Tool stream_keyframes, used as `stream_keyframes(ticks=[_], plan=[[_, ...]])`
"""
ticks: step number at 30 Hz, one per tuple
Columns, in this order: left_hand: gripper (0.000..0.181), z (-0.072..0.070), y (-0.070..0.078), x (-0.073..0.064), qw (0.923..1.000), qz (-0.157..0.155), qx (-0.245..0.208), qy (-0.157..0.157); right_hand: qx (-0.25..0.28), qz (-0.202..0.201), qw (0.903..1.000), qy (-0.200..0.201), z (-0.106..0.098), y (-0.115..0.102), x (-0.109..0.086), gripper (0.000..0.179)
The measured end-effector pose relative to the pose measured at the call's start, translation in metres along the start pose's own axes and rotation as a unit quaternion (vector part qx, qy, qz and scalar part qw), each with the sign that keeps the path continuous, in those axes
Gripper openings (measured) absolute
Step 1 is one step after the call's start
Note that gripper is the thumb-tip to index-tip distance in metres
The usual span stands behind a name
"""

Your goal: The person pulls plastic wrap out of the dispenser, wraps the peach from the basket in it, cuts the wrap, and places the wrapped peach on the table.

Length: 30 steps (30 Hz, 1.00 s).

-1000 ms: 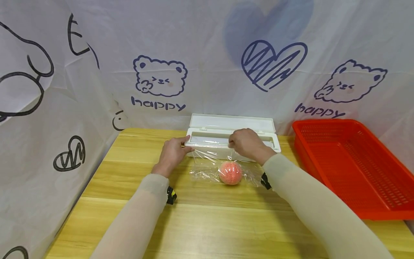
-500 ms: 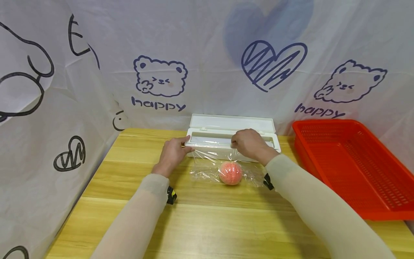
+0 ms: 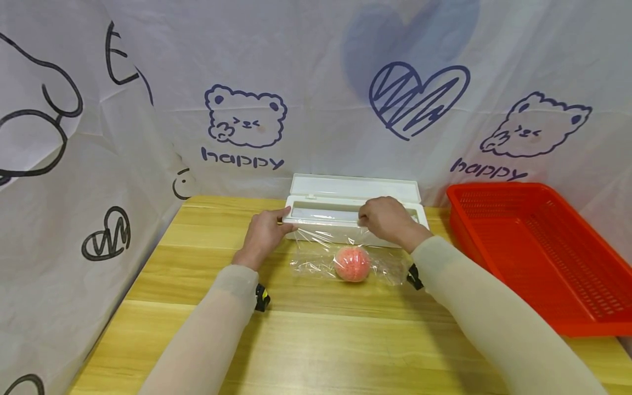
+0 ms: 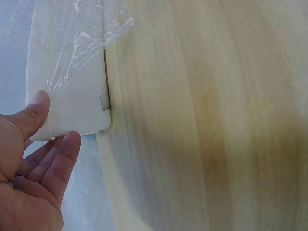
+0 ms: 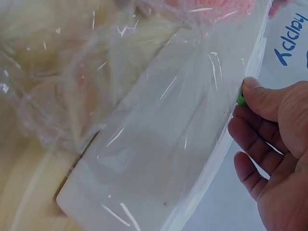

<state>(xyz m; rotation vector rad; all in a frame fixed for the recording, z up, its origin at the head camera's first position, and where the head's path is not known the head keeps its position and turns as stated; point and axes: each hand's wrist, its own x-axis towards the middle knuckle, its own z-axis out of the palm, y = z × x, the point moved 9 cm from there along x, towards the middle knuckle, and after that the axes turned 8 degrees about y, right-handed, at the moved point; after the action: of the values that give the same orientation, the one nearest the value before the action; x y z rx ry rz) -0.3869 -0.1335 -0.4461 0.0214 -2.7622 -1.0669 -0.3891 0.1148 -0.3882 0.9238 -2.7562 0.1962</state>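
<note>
So the left hand (image 3: pixel 263 233) is gripping the left end of a long white box (image 4: pixel 79 108). From the left wrist camera, the thumb is pressing on the box's face, right by the bunched edge of some clear film (image 3: pixel 313 264), and the fingers are bending in around the end.

The right hand (image 3: pixel 390 219) is working at the box's front top edge, a bit right of the middle. It's pinching a tiny green tab (image 5: pixel 240 100) that's barely peeking out past the thumb in the right wrist view, and the other fingers are curling loosely below.

The box is sitting at the back of the wooden table (image 3: pixel 306 345), its lid (image 3: pixel 355 187) tilting up behind it. The film is running down over the box's front and draping, pretty crinkly, over a round pink ball (image 3: pixel 352 264) that's resting on the table just in front of the box.

Off to the right, a red plastic basket (image 3: pixel 535 258) is sitting near the box without touching it. Behind everything, a white sheet (image 3: pixel 326 131) is hanging with doodled bears, hearts and "happy" showing on it.
</note>
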Motion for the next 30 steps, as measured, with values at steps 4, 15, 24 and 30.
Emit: stream_keyframes(ticks=[4, 15, 24, 30], plan=[[0.056, 0.0, 0.001, -0.001, 1.0, 0.0, 0.001, 0.001, -0.001, 0.009, 0.9999, -0.008, -0.001, 0.007, -0.003, 0.011], [0.056, -0.002, 0.001, -0.002, 1.0, -0.001, 0.003, 0.001, 0.014, 0.008, 0.9998, -0.008, -0.005, 0.021, -0.014, 0.009], [0.056, -0.002, 0.002, -0.002, 1.0, 0.002, 0.007, 0.001, 0.018, 0.019, 0.9996, -0.014, -0.008, 0.033, -0.02, 0.009], [0.056, -0.001, 0.001, -0.002, 1.0, 0.003, 0.007, -0.002, 0.023, 0.028, 0.9991, -0.021, -0.008, 0.039, -0.024, 0.009]])
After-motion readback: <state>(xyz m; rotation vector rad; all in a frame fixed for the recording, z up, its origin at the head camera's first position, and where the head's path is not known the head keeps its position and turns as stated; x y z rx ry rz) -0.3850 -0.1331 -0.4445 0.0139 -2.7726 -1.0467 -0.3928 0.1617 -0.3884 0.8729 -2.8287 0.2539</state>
